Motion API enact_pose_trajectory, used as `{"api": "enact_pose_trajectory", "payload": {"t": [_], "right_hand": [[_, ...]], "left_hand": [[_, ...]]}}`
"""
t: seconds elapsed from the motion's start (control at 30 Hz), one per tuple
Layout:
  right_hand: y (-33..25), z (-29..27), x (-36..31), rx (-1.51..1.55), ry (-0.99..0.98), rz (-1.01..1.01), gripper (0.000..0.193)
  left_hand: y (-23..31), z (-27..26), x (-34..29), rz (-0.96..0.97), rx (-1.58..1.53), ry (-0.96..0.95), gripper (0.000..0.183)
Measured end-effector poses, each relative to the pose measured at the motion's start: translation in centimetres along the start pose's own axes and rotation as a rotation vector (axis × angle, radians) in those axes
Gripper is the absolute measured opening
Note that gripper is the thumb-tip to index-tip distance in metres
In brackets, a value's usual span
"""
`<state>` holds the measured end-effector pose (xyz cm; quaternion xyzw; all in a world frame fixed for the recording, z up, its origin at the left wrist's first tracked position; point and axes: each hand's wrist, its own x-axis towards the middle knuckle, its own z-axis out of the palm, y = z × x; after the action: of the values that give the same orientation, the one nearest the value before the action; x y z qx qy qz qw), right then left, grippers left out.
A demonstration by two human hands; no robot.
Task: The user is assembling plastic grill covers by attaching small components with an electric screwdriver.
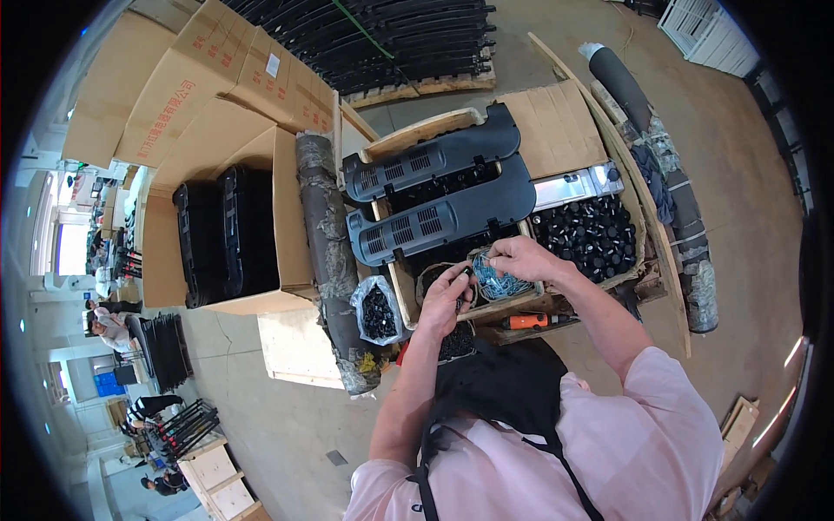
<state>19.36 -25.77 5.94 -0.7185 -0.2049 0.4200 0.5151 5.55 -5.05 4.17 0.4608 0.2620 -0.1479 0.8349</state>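
Note:
My left hand point(445, 300) is closed around a small black part point(467, 272), its fingers bent above a compartment of the wooden parts box. To its right, my right hand point(523, 260) is pinched at the upper edge of a tangle of thin blue wires point(497, 282); whatever sits between those fingertips is too small to tell. Just beyond both hands, two long dark grey plastic covers with vent slots lie across the box, the nearer cover point(443, 217) and the farther cover point(434, 158). Many black knob-like parts point(586, 234) fill the compartment at right.
A bag of small black parts point(379, 311) stands left of my left hand. An orange-handled tool point(528, 321) lies at the box's near edge. Beside the box stand a wrapped roll point(326, 226) and an open carton point(287, 208) with black cases. Other people work far left.

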Motion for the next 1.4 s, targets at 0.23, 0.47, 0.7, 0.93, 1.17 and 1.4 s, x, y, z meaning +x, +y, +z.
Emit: {"api": "enact_pose_trajectory", "payload": {"t": [0.23, 0.47, 0.7, 0.93, 1.17, 1.4], "right_hand": [[-1.7, -2.2, -1.1, -0.761, 0.025, -0.22, 0.026], [-1.6, -2.2, -1.5, -0.914, 0.001, -0.225, 0.025], [0.0, -3.0, -1.6, -0.622, 0.21, -0.127, 0.027], [1.6, -3.6, -0.3, -0.472, 0.255, -0.056, 0.024], [1.3, -4.2, 2.0, -0.587, 0.424, -0.215, 0.018], [2.7, -4.2, 3.9, -0.656, 0.439, -0.259, 0.017]], "left_hand": [[1.1, 1.7, 2.6, 0.161, 0.662, -0.007, 0.036], [1.1, 2.9, 3.7, 0.355, 0.901, -0.131, 0.034], [2.9, 4.5, 4.4, 0.374, 1.008, -0.093, 0.036], [2.6, 6.3, 6.2, 0.509, 1.193, 0.038, 0.036], [3.5, 6.9, 8.2, 0.553, 1.305, 0.17, 0.032], [3.6, 6.6, 9.7, 0.54, 1.412, 0.2, 0.031]]}}
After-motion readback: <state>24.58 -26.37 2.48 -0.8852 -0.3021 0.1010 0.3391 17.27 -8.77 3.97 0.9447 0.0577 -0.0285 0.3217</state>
